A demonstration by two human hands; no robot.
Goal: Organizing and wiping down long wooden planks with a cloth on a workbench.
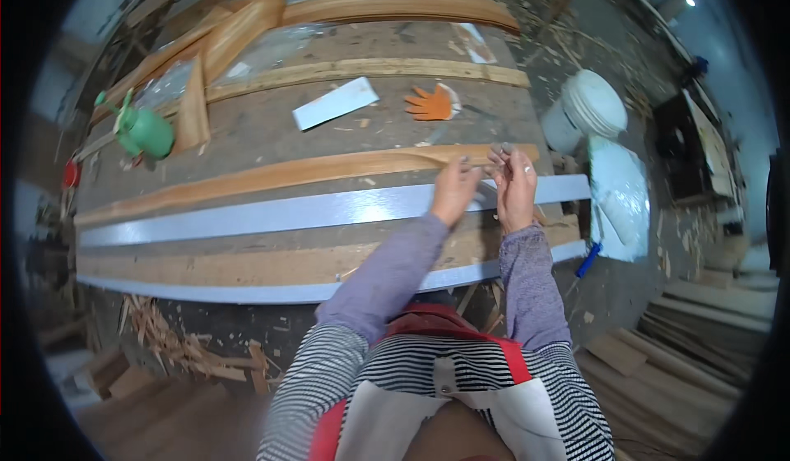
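Long wooden strip (pixel 313 169) of honey-brown with lined grain, long flat strip (pixel 329 207) of pale blue, cloth sleeves (pixel 385 276) of greyish purple, striped shirt (pixel 397 369) in black and white, fabric glove (pixel 429 106) in orange and white, green plastic bottle (pixel 146 132)

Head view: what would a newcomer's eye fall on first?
Probably the orange-and-white glove on the far part of the table. Then come the green spray bottle at the left and the wide, glossy pale-blue strip running across, with the left hand and right hand close together near its right end.
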